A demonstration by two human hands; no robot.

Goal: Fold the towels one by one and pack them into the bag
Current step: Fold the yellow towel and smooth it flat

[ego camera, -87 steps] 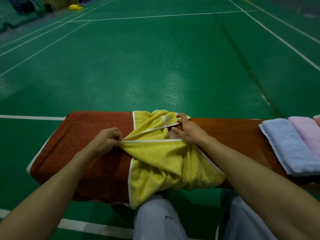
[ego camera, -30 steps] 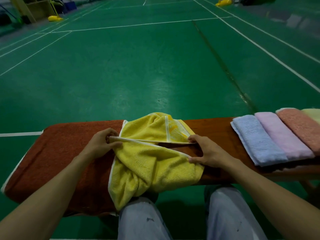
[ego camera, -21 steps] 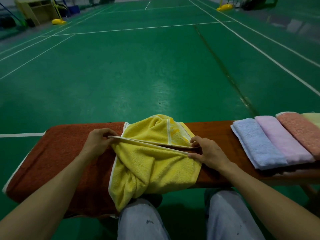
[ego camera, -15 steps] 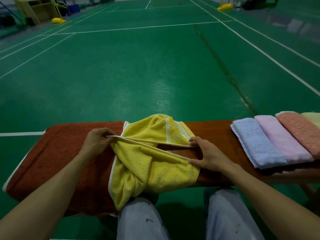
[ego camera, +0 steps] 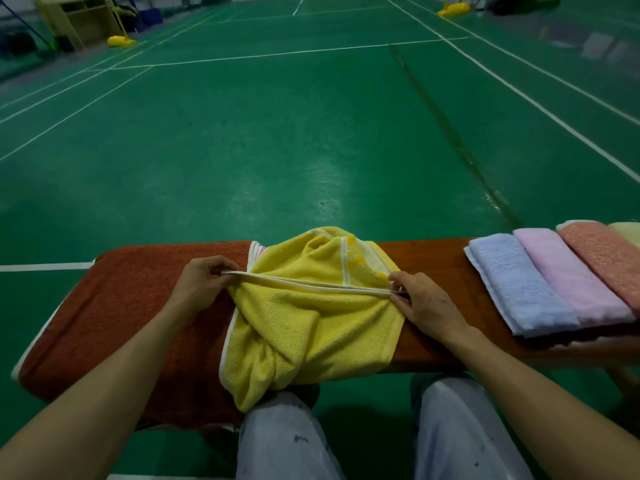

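Fingers [ego camera: 218, 265] of the left hand [ego camera: 201, 285] curl round one end of two white-piped edges [ego camera: 311, 285] and pinch them against the thumb. The right hand [ego camera: 429, 303] pinches the other end between thumb and fingertips, so the edges run taut and close together between the two hands. They belong to a yellow terry towel with white piping [ego camera: 304, 334], which lies bunched across the middle of a long reddish-brown wooden bench [ego camera: 429, 263]. Its far part heaps up on the bench top behind the stretched edges. Its near part hangs over the front of the bench, down to the person's left knee in pale grey trousers [ego camera: 284, 441].

Touching the yellow towel on the left, a rust-brown terry towel [ego camera: 131, 306] is spread flat over the bench's left end and drapes down its front. On the right end, apart from the right hand, four folded towels lie side by side, each against the next: a light blue folded towel [ego camera: 519, 289], a lilac-pink folded towel [ego camera: 571, 275], a salmon folded towel [ego camera: 606, 258] and a pale yellow-green folded towel [ego camera: 628, 233] cut off by the frame edge.

Beyond the bench stretches a green court floor with white lines [ego camera: 277, 133]. Far off at the upper left stands a yellow wooden shelf unit [ego camera: 83, 20].
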